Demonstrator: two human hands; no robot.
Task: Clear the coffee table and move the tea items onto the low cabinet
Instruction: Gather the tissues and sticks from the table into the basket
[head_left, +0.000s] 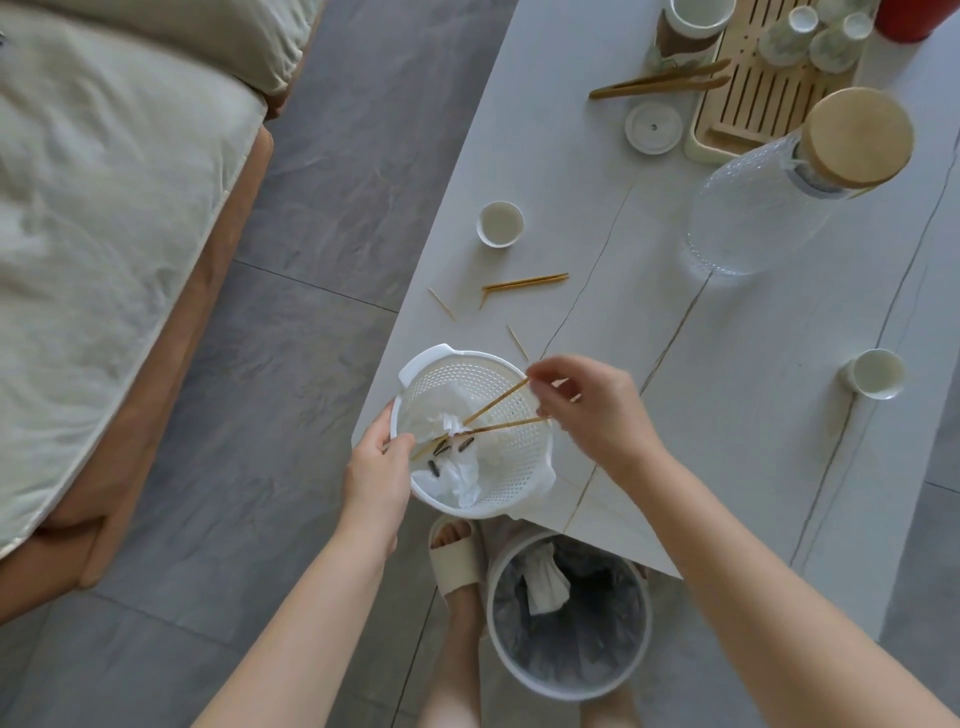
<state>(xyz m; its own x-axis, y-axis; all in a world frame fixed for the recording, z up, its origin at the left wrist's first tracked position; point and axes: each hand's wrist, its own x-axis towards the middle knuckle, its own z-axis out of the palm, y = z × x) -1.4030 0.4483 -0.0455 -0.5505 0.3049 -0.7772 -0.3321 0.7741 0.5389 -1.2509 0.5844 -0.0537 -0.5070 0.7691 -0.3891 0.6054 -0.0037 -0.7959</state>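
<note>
Right now my left hand (376, 470) is wrapped around the rim of the white perforated basket (511, 447), fingers closed on its near-left edge, holding it at the table's near corner, partly overhanging the edge. My right hand (592, 410) pinches the top ends of two thin wooden skewers (498, 402) between fingertips; their lower ends slant down into the basket, among crumpled white tissue (460, 470) and a few dark seed husks (441, 451).

Beyond the basket, on the white coffee table (675, 322), loose toothpicks (441, 303) and another pair of skewers (524, 282) lie scattered, near the left edge. Farther beyond sits a small white teacup (500, 223), close to that same edge. To the basket's right, well apart, stands a second white cup (877, 373). The ribbed glass carafe (753, 208) with its wooden lid occupies the middle far side, and past it the slatted bamboo tea tray (748, 98) carries small cups, with wooden tongs (660, 83) and a round white lid (653, 127) just beside it.

Below the basket, on the grey floor, a white bin (569, 618) with a dark liner stands against the table's corner, next to my slippered foot (457, 556). Left of the basket, an open strip of floor separates the table from the sofa (130, 208).
</note>
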